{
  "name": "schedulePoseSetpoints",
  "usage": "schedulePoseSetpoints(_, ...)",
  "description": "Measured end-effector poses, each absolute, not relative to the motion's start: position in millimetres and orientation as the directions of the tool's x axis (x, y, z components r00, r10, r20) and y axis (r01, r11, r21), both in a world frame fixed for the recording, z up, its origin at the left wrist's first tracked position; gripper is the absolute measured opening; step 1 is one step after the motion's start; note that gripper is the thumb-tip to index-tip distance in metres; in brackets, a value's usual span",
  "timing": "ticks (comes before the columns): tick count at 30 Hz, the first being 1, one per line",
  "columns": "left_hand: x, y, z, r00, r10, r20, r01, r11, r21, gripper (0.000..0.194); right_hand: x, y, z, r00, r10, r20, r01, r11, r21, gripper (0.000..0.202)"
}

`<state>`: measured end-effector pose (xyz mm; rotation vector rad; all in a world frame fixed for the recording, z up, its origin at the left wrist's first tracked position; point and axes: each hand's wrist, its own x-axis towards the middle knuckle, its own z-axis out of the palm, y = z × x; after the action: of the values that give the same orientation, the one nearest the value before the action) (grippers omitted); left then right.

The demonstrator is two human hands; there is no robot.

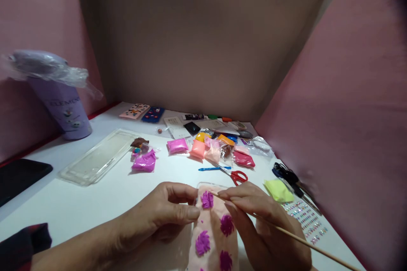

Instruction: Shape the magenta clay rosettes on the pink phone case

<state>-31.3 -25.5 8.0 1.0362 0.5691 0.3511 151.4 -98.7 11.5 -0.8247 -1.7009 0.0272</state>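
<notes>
I have the clay-covered case (213, 220) on the near side of the tabletop (127, 194), its far end just short of the scissors (239, 177). My left hand (168, 209) touches its left edge, thumb and forefinger slightly apart; I can't tell whether they grip it. My right hand (263, 220) pinches the stick (299, 237) closed-fingered, its tip at the far-left purple tuft (207, 200). I'd judge light, shallow strokes best, the case braced: pressing hard could flatten the petals.
</notes>
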Motion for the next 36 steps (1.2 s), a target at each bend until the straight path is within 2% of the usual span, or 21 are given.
schedulePoseSetpoints(27, -32.2, -26.4, 10.7, 0.793, 0.534, -0.293, -0.001, 0.482, 0.876, 0.033, 148.0, -98.4, 16.2, -0.067, 0.507, 0.859, 0.476, 0.773, -0.419, 0.037)
schedulePoseSetpoints(36, -32.0, -25.6, 8.3, 0.801, 0.527, -0.285, 0.002, 0.473, 0.881, 0.035, 149.1, -98.6, 12.2, -0.041, 0.521, 0.853, 0.454, 0.770, -0.448, 0.038)
